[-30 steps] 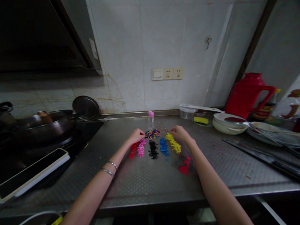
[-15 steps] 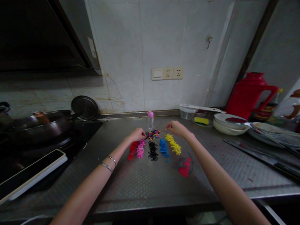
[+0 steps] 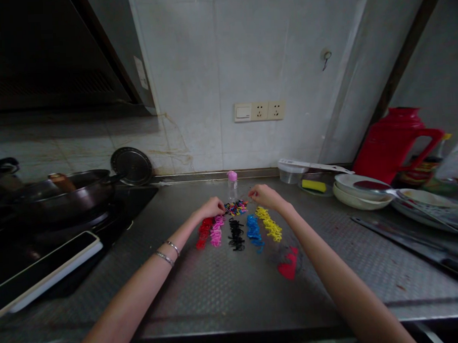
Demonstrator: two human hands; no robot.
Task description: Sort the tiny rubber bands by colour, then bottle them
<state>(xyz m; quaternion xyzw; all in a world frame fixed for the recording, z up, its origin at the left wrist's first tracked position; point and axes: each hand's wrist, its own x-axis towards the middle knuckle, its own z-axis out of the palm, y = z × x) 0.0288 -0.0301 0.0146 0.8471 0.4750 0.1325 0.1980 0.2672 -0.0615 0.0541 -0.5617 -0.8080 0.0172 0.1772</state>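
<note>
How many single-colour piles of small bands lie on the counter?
5, left to right across the counter: red pile, pink pile, black pile, blue pile, yellow pile.

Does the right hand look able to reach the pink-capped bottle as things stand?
Probably yes: the right hand is just right of the pink-capped bottle, with nothing visible standing between them. The mixed-colour pile lies low in front of the bottle.

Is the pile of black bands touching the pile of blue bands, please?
Apart. The head view shows a strip of bare metal counter between the pile of black bands and the pile of blue bands.
</note>
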